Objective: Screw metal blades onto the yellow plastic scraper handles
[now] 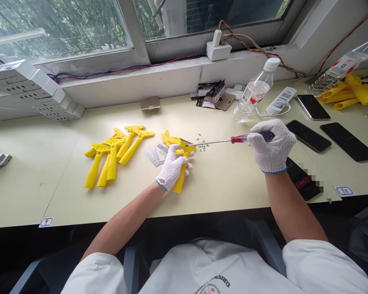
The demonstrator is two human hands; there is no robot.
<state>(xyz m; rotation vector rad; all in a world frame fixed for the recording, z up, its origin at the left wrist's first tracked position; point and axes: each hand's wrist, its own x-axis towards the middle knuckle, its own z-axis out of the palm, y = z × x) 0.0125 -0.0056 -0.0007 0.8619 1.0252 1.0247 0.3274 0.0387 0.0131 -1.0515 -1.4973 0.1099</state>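
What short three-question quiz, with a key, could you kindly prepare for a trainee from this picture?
1. Fill in: the gloved left hand holds a yellow tool, and the gloved right hand holds a ____.
2. True or false: the flat metal strips lie left of the small loose metal pieces in the picture.
3. Multiple choice: what colour is the cap on the bottle beyond the right hand? A) red; B) white; C) blue.
Key: 1. screwdriver; 2. true; 3. B.

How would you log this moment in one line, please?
left hand: holds yellow tool | right hand: holds screwdriver, tip at tool's head | nearby: metal strips, small metal bits
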